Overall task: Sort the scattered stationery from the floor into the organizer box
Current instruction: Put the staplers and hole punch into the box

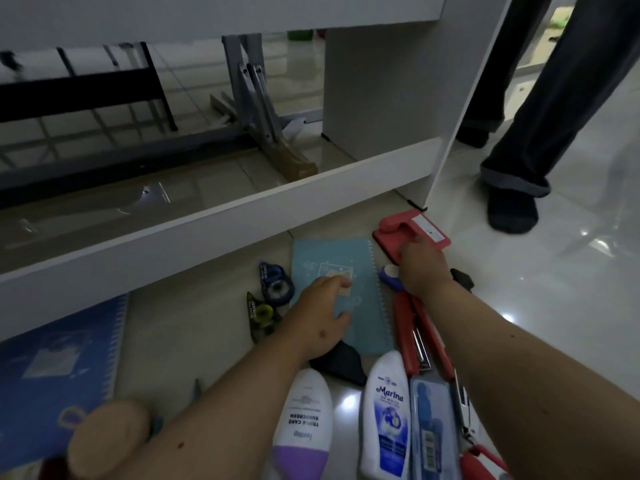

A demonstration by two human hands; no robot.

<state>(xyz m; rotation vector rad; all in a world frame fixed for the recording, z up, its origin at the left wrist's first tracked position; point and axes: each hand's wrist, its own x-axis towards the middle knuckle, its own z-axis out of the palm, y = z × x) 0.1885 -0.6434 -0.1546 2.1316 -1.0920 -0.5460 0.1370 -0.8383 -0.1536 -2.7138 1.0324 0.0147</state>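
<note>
Presently your right hand (pixel 420 263) reaches the red hole punch (pixel 412 232); whether its grip has closed, I cannot tell. Left hand (pixel 320 313) lies open and flat on the teal notebook (pixel 337 268). Seat fingers fully before lifting.

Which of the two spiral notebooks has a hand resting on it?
The light teal notebook in the middle; the left hand lies flat on its cover. The darker blue notebook at far left lies untouched.
</note>
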